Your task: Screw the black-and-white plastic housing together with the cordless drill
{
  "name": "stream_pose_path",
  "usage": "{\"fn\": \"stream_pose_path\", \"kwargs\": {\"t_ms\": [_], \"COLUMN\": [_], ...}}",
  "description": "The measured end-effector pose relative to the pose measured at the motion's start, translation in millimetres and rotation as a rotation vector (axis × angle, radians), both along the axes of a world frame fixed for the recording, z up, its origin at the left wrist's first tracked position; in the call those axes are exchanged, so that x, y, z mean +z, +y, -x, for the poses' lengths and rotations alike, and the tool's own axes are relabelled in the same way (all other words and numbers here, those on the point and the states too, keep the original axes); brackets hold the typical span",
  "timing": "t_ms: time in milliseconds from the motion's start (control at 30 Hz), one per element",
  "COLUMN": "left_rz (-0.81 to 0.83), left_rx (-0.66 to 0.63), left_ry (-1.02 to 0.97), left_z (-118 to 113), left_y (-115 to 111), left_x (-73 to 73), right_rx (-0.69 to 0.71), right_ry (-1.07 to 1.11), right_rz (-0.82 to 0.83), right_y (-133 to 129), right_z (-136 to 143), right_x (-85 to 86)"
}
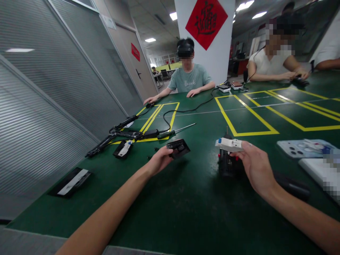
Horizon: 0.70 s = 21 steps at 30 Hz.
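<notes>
My left hand (161, 159) is closed on a black plastic housing (179, 148), a shallow rectangular piece held tilted above the table. Between the fingers of my right hand (255, 163) is a white plastic part (228, 143) with a small blue bit at its far end. Right beneath that part lies a black power tool (226, 166) with red buttons and a thin bit pointing away from me. My right hand hides part of the tool; I cannot tell whether the hand touches it. A gap separates the two held pieces.
A screwdriver (176, 131) and black jointed stand (124, 134) lie farther left. Two black-and-white pieces, one near the stand (123, 149) and a longer one (73, 182), rest nearer. A phone (305, 148) and white box (318, 173) sit right. People sit across the green table (170, 212).
</notes>
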<state>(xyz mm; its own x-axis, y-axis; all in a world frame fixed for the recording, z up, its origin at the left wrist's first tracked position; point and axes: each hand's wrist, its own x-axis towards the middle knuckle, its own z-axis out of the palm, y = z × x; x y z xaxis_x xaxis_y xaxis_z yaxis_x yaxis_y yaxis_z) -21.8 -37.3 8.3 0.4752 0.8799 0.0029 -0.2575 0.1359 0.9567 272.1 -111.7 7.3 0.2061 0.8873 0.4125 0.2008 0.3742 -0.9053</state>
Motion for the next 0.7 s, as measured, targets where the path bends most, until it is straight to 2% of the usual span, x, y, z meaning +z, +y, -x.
{"fn": "stream_pose_path", "kwargs": {"t_ms": [167,333,400,533,600,700], "left_rz": [-0.026,-0.042,-0.046,-0.012,0.000,0.007], "left_rx": [0.017,0.188,0.240,0.253,0.273,0.319], "left_ry": [0.032,0.036,0.035,0.018,-0.002,-0.003], "left_z": [-2,10,14,18,21,34], "left_y": [1,11,16,20,20,17], "left_x": [-5.3,1.9,8.3,23.0,27.1,27.2], "right_rx": [0.032,0.080,0.081,0.073,0.073,0.084], "right_ry": [-0.036,-0.132,-0.184,-0.318,-0.397,-0.516], "right_rz": [0.054,-0.004,-0.078,-0.271,-0.333,-0.361], "right_y": [-12,-8,3,39,57,80], "right_z": [6,19,30,67,93,133], "right_x": [7.9,21.9,33.4,56.1,59.6,54.8]}}
